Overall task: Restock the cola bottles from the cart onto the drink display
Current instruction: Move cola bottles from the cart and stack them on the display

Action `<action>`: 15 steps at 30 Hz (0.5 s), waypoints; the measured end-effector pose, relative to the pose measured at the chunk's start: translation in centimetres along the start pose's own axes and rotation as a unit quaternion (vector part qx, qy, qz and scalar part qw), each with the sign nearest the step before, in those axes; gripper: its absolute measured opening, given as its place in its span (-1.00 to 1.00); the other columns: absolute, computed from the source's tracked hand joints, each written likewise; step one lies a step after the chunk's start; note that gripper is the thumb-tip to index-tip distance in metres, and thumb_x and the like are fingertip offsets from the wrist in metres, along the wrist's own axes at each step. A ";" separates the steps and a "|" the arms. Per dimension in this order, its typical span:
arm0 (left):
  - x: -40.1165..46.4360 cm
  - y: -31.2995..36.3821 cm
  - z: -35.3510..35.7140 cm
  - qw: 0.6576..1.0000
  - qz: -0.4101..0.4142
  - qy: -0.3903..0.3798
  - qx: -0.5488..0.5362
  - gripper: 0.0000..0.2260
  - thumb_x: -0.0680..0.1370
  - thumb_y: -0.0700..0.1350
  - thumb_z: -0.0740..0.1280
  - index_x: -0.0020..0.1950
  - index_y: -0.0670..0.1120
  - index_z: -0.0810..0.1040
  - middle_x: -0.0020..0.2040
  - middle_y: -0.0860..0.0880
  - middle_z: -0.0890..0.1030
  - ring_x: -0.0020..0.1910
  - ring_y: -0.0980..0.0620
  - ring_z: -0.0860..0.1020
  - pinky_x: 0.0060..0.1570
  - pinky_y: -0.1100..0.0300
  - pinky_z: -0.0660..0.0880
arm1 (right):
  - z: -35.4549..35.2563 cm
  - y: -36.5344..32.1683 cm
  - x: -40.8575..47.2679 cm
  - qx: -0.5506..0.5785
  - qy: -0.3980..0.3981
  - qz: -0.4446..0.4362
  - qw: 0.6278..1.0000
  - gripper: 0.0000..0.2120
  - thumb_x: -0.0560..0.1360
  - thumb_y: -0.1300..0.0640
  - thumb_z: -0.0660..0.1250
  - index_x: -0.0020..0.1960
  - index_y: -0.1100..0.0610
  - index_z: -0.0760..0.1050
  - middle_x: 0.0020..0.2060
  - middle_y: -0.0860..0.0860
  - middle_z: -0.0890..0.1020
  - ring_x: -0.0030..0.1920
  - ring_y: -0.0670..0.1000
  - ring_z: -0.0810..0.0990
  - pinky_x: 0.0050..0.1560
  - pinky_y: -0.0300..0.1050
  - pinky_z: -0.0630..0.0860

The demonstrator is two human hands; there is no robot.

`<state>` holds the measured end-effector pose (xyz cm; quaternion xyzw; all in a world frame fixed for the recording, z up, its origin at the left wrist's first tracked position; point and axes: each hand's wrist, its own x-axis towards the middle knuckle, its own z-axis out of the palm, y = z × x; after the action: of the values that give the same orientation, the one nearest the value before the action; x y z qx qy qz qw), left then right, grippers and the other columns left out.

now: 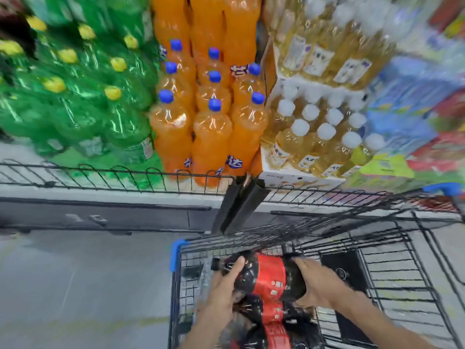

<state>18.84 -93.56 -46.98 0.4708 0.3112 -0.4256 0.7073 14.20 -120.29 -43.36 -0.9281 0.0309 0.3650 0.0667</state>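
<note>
A dark cola bottle (269, 275) with a red label lies on its side in the wire cart (392, 288), cap pointing left. My left hand (225, 285) grips its neck end and my right hand (314, 280) holds its base end. More cola bottles (271, 321) with red labels lie beneath it in the cart, partly hidden by my arms. The drink display (113, 195) stands just beyond the cart, behind a low black wire fence.
The display holds green soda bottles (75, 96) at left, orange soda bottles (211, 122) in the middle and pale yellow bottles (319, 132) in cartons at right. Colourful packs (415, 122) sit at far right. Grey floor (75, 285) lies left of the cart.
</note>
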 end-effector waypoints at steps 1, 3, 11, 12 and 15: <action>-1.6 1.3 -0.9 1.000 0.022 -0.004 -0.004 -0.36 0.36 0.08 0.63 0.34 -0.10 0.50 0.05 -0.09 0.75 0.06 -0.10 0.70 0.13 0.02 0.58 | -1.2 -1.8 -0.8 -0.010 0.009 -0.001 1.000 0.13 0.26 -0.39 0.52 0.62 0.04 0.10 0.49 -0.04 0.39 0.48 0.03 0.36 0.48 0.01 0.35; -4.7 3.8 -3.0 0.998 0.060 -0.003 -0.002 -0.28 0.28 0.13 0.67 0.34 -0.05 0.52 0.09 -0.04 0.74 0.10 -0.07 0.69 0.24 -0.02 0.57 | -3.7 -5.8 -2.1 -0.023 0.031 0.001 0.999 0.13 0.26 -0.42 0.49 0.62 0.05 0.10 0.48 -0.02 0.40 0.47 0.05 0.37 0.44 -0.05 0.32; -17.2 13.8 -17.0 0.983 0.176 -0.006 -0.055 -0.40 0.39 -0.07 0.64 0.37 -0.13 0.51 0.13 -0.14 0.73 -0.06 0.01 0.74 -0.27 0.19 0.63 | -12.4 -25.9 -5.4 -0.084 0.118 -0.066 0.987 0.08 0.30 -0.42 0.45 0.63 0.02 0.12 0.51 -0.04 0.40 0.51 0.04 0.37 0.41 -0.03 0.39; -18.5 14.9 -18.8 0.980 0.191 0.003 -0.062 -0.40 0.38 -0.08 0.64 0.35 -0.12 0.51 0.11 -0.13 0.74 -0.05 -0.01 0.73 -0.26 0.20 0.62 | -13.5 -28.3 -5.4 -0.091 0.122 -0.078 0.985 0.08 0.31 -0.42 0.45 0.63 0.03 0.11 0.51 -0.04 0.39 0.51 0.05 0.37 0.40 -0.02 0.39; -22.2 19.0 -24.1 0.965 0.244 0.024 -0.095 -0.56 0.49 -0.15 0.52 0.35 -0.15 0.55 0.07 -0.12 0.75 -0.03 -0.06 0.71 -0.24 0.18 0.64 | -16.9 -35.5 -4.2 -0.115 0.159 -0.128 0.972 0.08 0.26 -0.48 0.42 0.60 0.02 0.16 0.45 -0.05 0.45 0.45 0.04 0.42 0.33 -0.01 0.45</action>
<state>25.03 -60.58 -29.49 0.4735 0.2427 -0.1968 0.8235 26.28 -87.62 -24.69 -0.9719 -0.1204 0.2025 0.0000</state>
